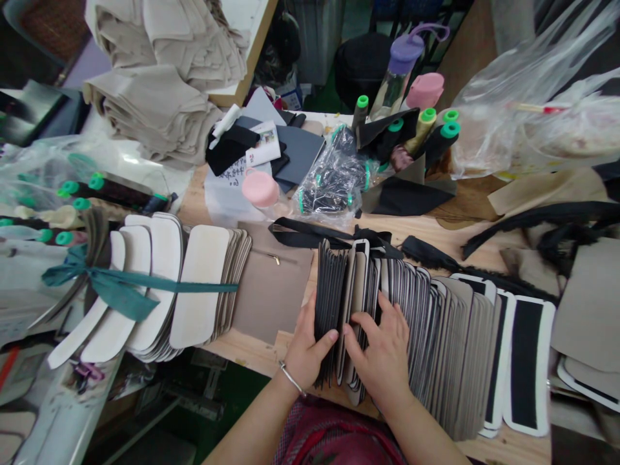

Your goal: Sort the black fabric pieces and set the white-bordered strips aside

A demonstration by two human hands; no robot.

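A long row of upright rounded panels [421, 323], grey and black with some white edges, stands along the front of the wooden bench. At its left end, my left hand [307, 352] is closed round a bundle of black panels [330, 290], thumb on the near side and fingers along the outer side. My right hand [382, 352] is beside it, with bent fingers among the grey panels [357, 284]. Its thumb and index finger are close together at a panel edge, and the other fingers reach over the panels to the right. Palm-side contact is hidden.
White panels [201, 284] tied with a green strip [126, 290] stand to the left. Behind are a pink-lidded bottle [261, 190], bagged dark spools [334, 174], more thread spools [443, 135] and black fabric strips [431, 255]. Grey fabric pieces [150, 110] are piled at the back left.
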